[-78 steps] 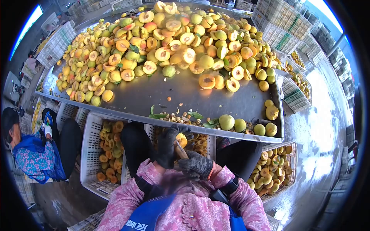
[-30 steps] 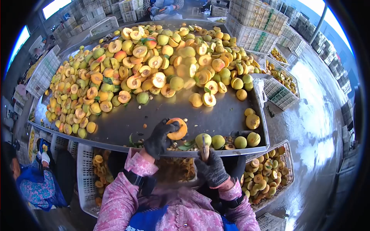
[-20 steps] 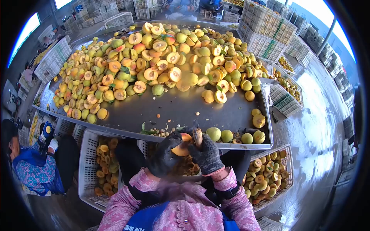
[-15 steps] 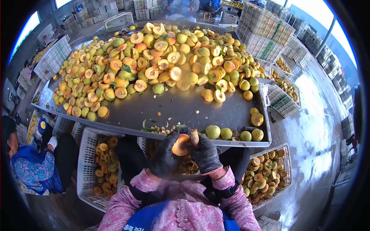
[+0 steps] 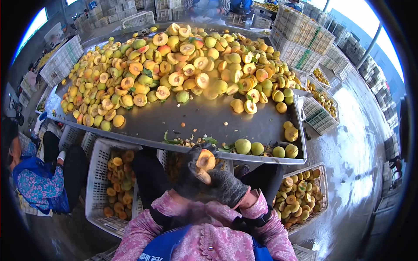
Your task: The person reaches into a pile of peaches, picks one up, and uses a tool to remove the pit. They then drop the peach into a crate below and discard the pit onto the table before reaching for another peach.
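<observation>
My left hand (image 5: 188, 174), in a dark glove, is closed around a halved peach (image 5: 206, 159), its cut face turned up with the hollow in its middle showing. Just below the fruit, my right hand (image 5: 228, 188), in a grey glove, grips a tool with a wooden handle (image 5: 203, 175). The handle's end points toward the peach; the tool's working end is hidden. Both hands are close together over my lap, in front of the metal table's (image 5: 196, 119) near edge. Several whole green-yellow peaches (image 5: 242, 146) sit on the table just beyond my right hand.
A big heap of halved peaches (image 5: 174, 65) covers the table's far part. Crates of peach halves stand at my left (image 5: 98, 191) and right (image 5: 322, 187). Pits and leaves (image 5: 189, 141) lie along the near rim. A co-worker (image 5: 41, 178) sits at far left; stacked crates (image 5: 300, 32) stand behind.
The peach half has turned so its cut face points up toward me. My right hand has moved down and left, and the tool's handle has tipped from upright to slanting beside the fruit.
</observation>
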The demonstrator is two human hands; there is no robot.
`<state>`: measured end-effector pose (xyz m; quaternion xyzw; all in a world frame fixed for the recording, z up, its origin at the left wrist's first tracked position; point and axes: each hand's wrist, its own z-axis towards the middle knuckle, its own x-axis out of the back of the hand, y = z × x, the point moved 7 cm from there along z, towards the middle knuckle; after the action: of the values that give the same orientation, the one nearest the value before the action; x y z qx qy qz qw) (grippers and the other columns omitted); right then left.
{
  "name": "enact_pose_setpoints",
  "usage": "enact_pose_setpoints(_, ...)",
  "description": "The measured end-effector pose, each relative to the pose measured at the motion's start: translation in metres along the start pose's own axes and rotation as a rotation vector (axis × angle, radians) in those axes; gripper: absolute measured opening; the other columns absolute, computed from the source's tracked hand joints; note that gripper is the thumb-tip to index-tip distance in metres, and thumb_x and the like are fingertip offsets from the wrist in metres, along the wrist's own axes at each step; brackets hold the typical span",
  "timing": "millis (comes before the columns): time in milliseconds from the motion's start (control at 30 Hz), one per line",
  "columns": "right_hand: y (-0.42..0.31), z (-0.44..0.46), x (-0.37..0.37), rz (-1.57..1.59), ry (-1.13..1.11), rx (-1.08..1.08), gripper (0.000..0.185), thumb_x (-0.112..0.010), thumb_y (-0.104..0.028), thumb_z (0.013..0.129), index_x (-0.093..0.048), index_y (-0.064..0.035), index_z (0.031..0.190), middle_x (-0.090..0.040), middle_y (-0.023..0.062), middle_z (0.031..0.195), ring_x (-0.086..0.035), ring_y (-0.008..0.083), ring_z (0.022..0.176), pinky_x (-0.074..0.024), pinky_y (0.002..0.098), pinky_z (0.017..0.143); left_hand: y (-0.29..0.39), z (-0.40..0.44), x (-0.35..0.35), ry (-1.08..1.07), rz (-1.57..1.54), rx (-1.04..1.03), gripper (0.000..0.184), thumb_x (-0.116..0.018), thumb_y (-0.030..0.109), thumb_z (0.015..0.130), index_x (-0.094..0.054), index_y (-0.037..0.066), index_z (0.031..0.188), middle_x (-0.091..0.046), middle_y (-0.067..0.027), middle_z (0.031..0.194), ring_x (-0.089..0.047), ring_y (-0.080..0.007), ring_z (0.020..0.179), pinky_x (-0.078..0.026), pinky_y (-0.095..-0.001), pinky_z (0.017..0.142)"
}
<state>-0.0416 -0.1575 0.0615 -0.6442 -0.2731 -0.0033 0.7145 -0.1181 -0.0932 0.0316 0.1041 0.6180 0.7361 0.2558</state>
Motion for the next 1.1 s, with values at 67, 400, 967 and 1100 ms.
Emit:
enact_pose_setpoints(67,-0.005,-0.008,0.007,0.165,0.105,-0.068,0.042,-0.066,-0.014,0.080,-0.048,-0.0053,0.117,-0.056,0.0144,0.100,-0.057,0.0248,0.092,-0.0456,0.0327,0.080,0.029,0.001,-0.004,-0.026,0.026,-0.047,0.040,-0.056,0.013,0.086,-0.046,-0.001,0.121,-0.054,-0.0131,0.115,-0.053,-0.0208,0.107,-0.041,-0.0324,0.094)
enact_pose_setpoints(400,0.032,-0.020,0.006,-0.179,0.209,-0.182,0.048,-0.060,-0.007,0.082,-0.041,-0.0032,0.125,-0.056,0.0175,0.101,-0.058,0.0294,0.088,-0.0462,0.0354,0.077,0.000,0.002,0.001,0.104,-0.429,0.151,0.032,-0.048,0.009,0.092,-0.045,-0.004,0.121,-0.057,-0.0142,0.112,-0.055,-0.0207,0.102,-0.043,-0.0319,0.090)
enact_pose_setpoints(967,0.057,0.000,-0.029,-0.563,0.180,0.134,0.028,-0.047,-0.006,0.086,-0.048,0.0040,0.113,-0.056,0.0154,0.094,-0.054,0.0281,0.079,-0.0443,0.0366,0.074,-0.026,-0.005,0.012,0.103,-0.082,0.004,0.027,-0.041,0.013,0.093,-0.049,-0.003,0.113,-0.055,-0.0151,0.115,-0.052,-0.0225,0.105,-0.040,-0.0371,0.093)
enact_pose_setpoints(1100,0.029,0.002,-0.015,-0.349,0.060,0.015,0.025,-0.043,-0.008,0.090,-0.046,0.0019,0.112,-0.054,0.0152,0.101,-0.054,0.0263,0.088,-0.0449,0.0324,0.077,0.003,-0.008,0.018,0.106,0.252,-0.231,0.026,-0.044,0.012,0.090,-0.050,-0.002,0.111,-0.056,-0.0172,0.113,-0.053,-0.0268,0.105,-0.040,-0.0393,0.093)
